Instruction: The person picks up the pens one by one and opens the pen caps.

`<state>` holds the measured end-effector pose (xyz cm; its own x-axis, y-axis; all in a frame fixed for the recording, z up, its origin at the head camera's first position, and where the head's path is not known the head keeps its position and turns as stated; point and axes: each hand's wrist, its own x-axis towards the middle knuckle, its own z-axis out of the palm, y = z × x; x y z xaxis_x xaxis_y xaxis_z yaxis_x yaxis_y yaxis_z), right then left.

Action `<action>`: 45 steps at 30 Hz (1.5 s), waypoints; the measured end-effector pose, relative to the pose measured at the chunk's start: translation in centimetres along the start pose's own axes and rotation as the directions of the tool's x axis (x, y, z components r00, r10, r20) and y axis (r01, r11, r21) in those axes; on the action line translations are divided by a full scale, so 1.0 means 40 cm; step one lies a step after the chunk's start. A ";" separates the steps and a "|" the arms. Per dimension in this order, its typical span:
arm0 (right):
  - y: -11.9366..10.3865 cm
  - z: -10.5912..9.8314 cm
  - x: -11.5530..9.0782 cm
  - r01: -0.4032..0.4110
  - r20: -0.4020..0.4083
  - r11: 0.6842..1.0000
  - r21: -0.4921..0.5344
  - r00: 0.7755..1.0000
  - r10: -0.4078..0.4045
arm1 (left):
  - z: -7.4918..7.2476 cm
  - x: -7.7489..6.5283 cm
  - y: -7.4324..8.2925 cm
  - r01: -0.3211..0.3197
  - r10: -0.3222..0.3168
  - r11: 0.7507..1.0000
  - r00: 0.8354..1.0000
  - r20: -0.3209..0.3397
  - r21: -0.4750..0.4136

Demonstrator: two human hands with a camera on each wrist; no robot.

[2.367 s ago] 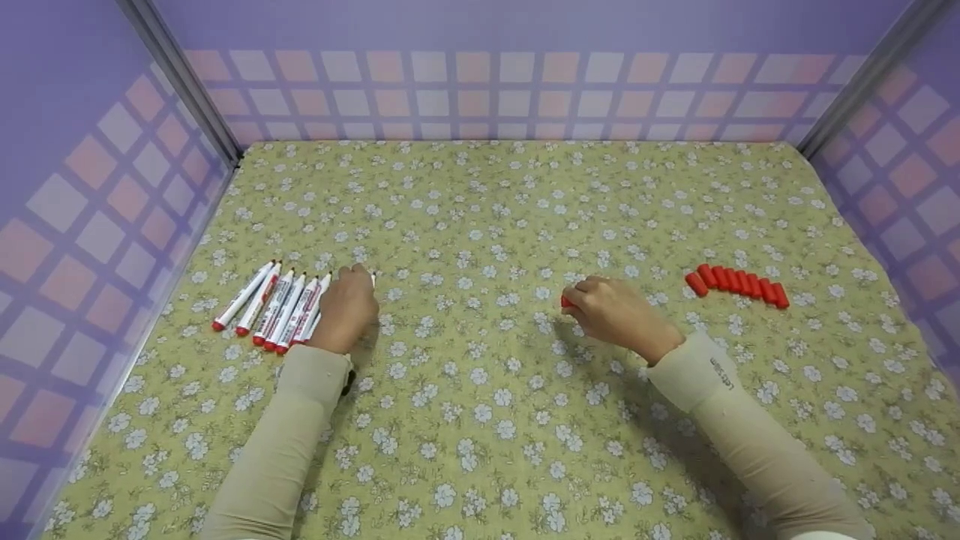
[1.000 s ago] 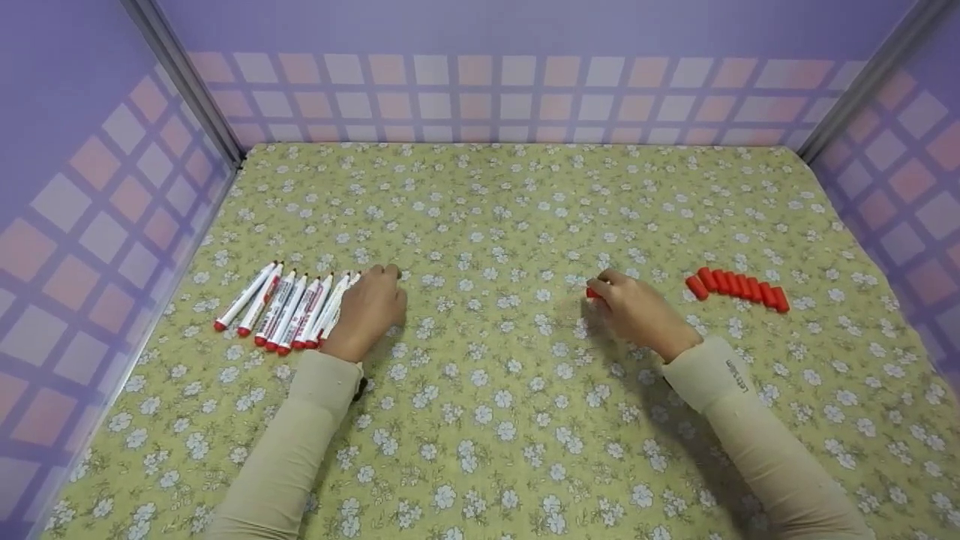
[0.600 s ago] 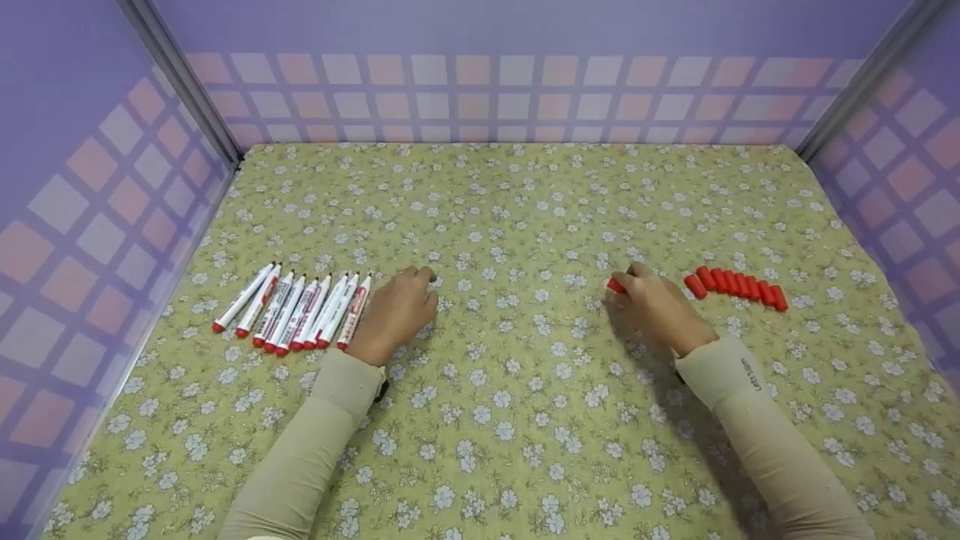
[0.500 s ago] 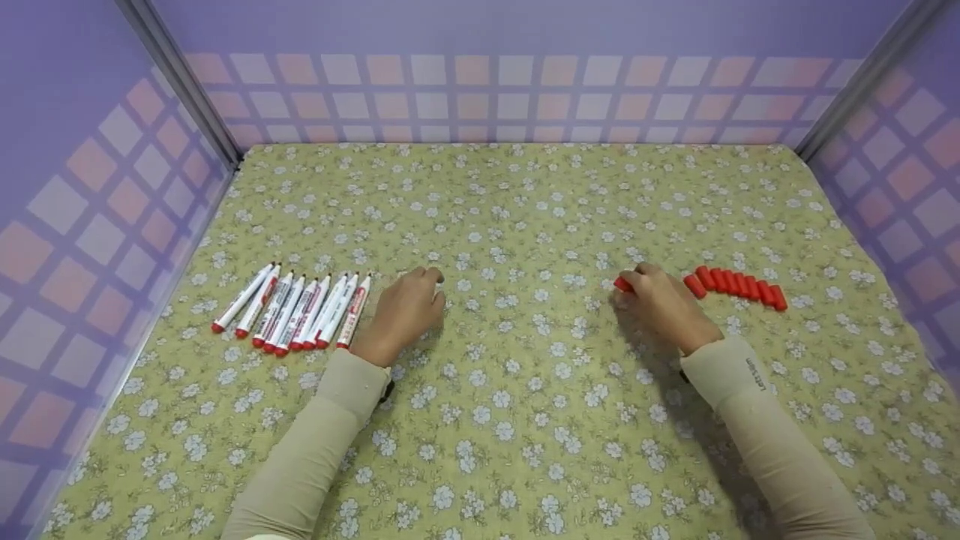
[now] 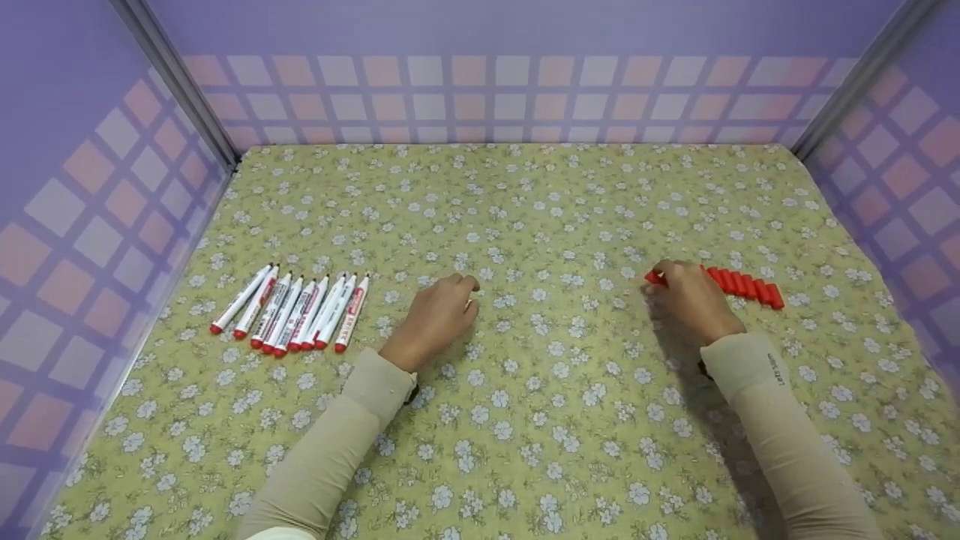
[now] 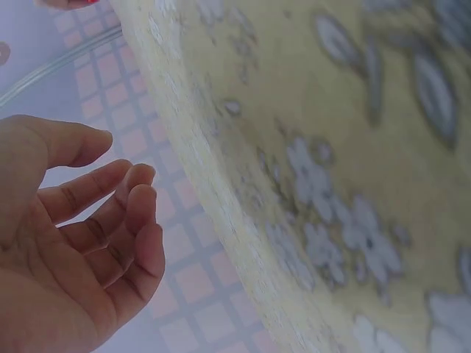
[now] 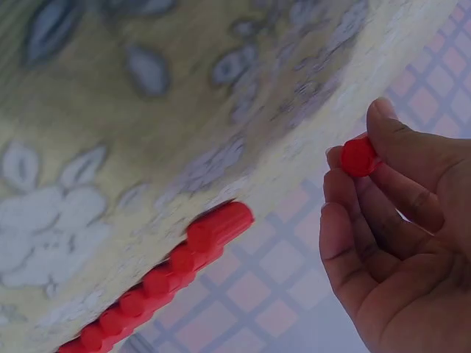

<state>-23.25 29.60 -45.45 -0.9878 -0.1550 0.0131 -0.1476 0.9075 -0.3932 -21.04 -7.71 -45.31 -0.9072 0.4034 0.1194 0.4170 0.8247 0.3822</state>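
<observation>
My right hand [image 5: 696, 301] pinches a red marker cap [image 7: 358, 157] between thumb and fingers, just left of a row of red caps [image 5: 742, 285]. In the right wrist view that row of caps [image 7: 158, 283] lies side by side on the cloth, apart from the held one. My left hand [image 5: 439, 315] holds nothing; its fingers [image 6: 121, 213] are loosely curved in the left wrist view. To its left lie several white markers [image 5: 300, 313] with bare tips pointing away and red ends toward me.
A yellow-green floral cloth [image 5: 510, 217] covers the table. Purple checked panels [image 5: 517, 82] stand at the back and both sides, with grey metal posts [image 5: 180, 86] at the corners.
My right hand has carried the red cap rightward, toward the row of caps. My left hand has moved right, away from the markers, uncovering the rightmost one.
</observation>
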 end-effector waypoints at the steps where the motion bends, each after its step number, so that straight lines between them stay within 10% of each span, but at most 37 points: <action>1: 0.006 -0.002 0.000 -0.010 0.005 1.000 0.002 1.000 0.010 | 0.002 0.001 0.004 -0.005 0.006 1.000 1.000 0.003 -0.002; 18: 0.077 -0.022 0.000 -0.146 0.054 0.989 0.016 0.988 0.145 | 0.033 0.014 0.048 -0.112 0.112 0.993 0.994 0.017 0.029; 45: 0.094 -0.016 -0.003 -0.151 0.025 0.988 -0.020 0.988 0.151 | 0.038 0.006 0.051 -0.061 0.061 0.998 0.996 0.071 -0.011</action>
<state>-23.71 33.29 -46.34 -0.9972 -0.0256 -0.0697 0.0023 0.9281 -0.3724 -20.34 -5.34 -45.89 -0.8737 0.4803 0.0771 0.4706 0.7943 0.3842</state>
